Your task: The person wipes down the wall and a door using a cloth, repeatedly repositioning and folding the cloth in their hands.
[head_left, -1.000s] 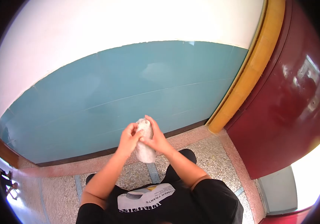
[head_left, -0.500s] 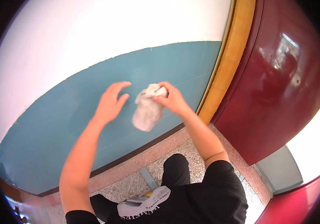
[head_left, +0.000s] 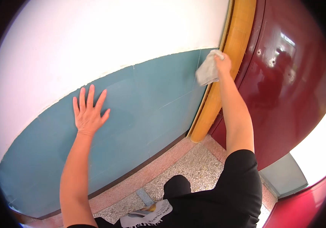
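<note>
The person's right hand [head_left: 224, 64] grips a cloth [head_left: 208, 70], which is bunched at the fingers with its loose end hanging down. The cloth is in front of the upper right corner of the blue panel [head_left: 144, 106], just beside the yellow frame [head_left: 239, 26]. Whether it presses on the panel or hangs slightly off it cannot be told. The left hand [head_left: 89, 117] holds nothing; its fingers are spread wide, and it appears to lie flat near the panel's upper edge, left of the middle, with the fingertips close to the white wall [head_left: 125, 34].

As for progress, the cloth is in hand and up at the panel, so the work there looks, as a judgement, to be in an early stage. No part of the panel reads clearly as finished: its surface has an even tone with a few thin pale lines, and no wet streak or border parts a treated area from an untreated one. How much is left cannot be told. The lower edge has neither hand near it.
</note>
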A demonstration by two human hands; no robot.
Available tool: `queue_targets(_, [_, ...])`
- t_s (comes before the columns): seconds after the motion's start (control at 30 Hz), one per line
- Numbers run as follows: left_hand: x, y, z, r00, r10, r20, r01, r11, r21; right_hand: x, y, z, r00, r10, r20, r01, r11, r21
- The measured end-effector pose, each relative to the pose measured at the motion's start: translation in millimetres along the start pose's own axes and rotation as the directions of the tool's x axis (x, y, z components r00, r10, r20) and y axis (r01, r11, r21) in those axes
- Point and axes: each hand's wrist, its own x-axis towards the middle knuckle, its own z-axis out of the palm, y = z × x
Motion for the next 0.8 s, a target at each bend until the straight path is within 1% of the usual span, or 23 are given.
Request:
queue_targets(0.03, [-0.1, 0.4, 0.8, 1.000, 0.002, -0.010, -0.001, 1.000, 0.014, 11.1, -5.4, 0.8, 1.000, -0.006, 0.006, 0.006, 1.000, -0.003])
queue_targets(0.1, [0.2, 0.6, 1.9, 1.000, 0.003, -0.024, -0.002, 0.999, 0.040, 29.7, -15.8, 3.2, 0.992, -0.090, -0.083, 0.069, 0.970, -0.235])
queue_targets(0.13, [-0.1, 1.6, 3.0, 1.000, -0.001, -0.021, 0.002, 0.999, 0.041, 33.0, -19.4, 6.9, 0.993, -0.092, -0.077, 0.072, 0.969, -0.235])
queue_targets(0.2, [0.1, 1.1, 5.1, 0.999, 0.014, -0.048, -0.010, 0.996, 0.084, 36.4, -24.0, 22.2, 0.989, -0.133, -0.069, 0.094, 0.909, -0.405])
queue_targets(0.23, [-1.0, 2.1, 5.6, 0.999, 0.007, -0.042, -0.004, 0.996, 0.086, 42.7, -13.3, 37.4, 0.983, -0.175, -0.058, 0.141, 0.916, -0.376])
queue_targets(0.27, [-1.6, 2.0, 6.0, 0.999, 0.008, -0.043, -0.004, 0.995, 0.097, 47.7, -8.3, 49.1, 0.983, -0.174, -0.052, 0.142, 0.916, -0.375])
queue_targets(0.33, [1.3, 3.4, 8.2, 0.999, 0.017, -0.040, -0.012, 0.994, 0.105, 48.9, -8.5, 59.9, 0.982, -0.146, 0.121, 0.189, 0.803, -0.565])
queue_targets(0.37, [2.7, 3.6, 7.9, 0.998, 0.023, -0.058, -0.016, 0.993, 0.117, 50.7, -10.2, 53.1, 0.966, -0.161, 0.201, 0.246, 0.806, -0.538])
queue_targets(0.4, [2.0, 4.0, 7.3, 0.997, 0.028, -0.070, -0.019, 0.992, 0.121, 46.8, -9.5, 46.6, 0.968, -0.140, 0.208, 0.234, 0.802, -0.549])
queue_targets(0.47, [2.3, 5.3, 8.3, 0.997, 0.023, -0.074, -0.014, 0.993, 0.121, 51.4, -18.7, 38.7, 0.933, -0.171, 0.317, 0.321, 0.794, -0.516])
queue_targets(0.53, [2.5, 4.3, 7.9, 0.996, 0.032, -0.089, -0.020, 0.991, 0.134, 47.2, -29.1, 40.3, 0.927, -0.185, 0.327, 0.346, 0.759, -0.551])
queue_targets(0.6, [1.7, 4.6, 8.5, 0.996, 0.022, -0.088, -0.010, 0.992, 0.127, 40.6, -38.8, 38.6, 0.874, -0.258, 0.411, 0.464, 0.692, -0.553])
queue_targets(0.63, [1.6, 4.2, 8.1, 0.996, 0.020, -0.089, -0.009, 0.992, 0.128, 36.7, -41.2, 40.1, 0.875, -0.255, 0.411, 0.462, 0.690, -0.557])
queue_targets(0.7, [1.6, 4.2, 7.5, 0.996, 0.009, -0.085, 0.001, 0.993, 0.120, 30.5, -51.7, 47.5, 0.844, -0.297, 0.446, 0.525, 0.625, -0.578])
queue_targets(0.8, [1.1, 4.7, 6.1, 0.997, -0.004, -0.074, 0.011, 0.996, 0.091, -0.6, -85.4, 44.5, 0.829, -0.290, 0.479, 0.541, 0.636, -0.551])
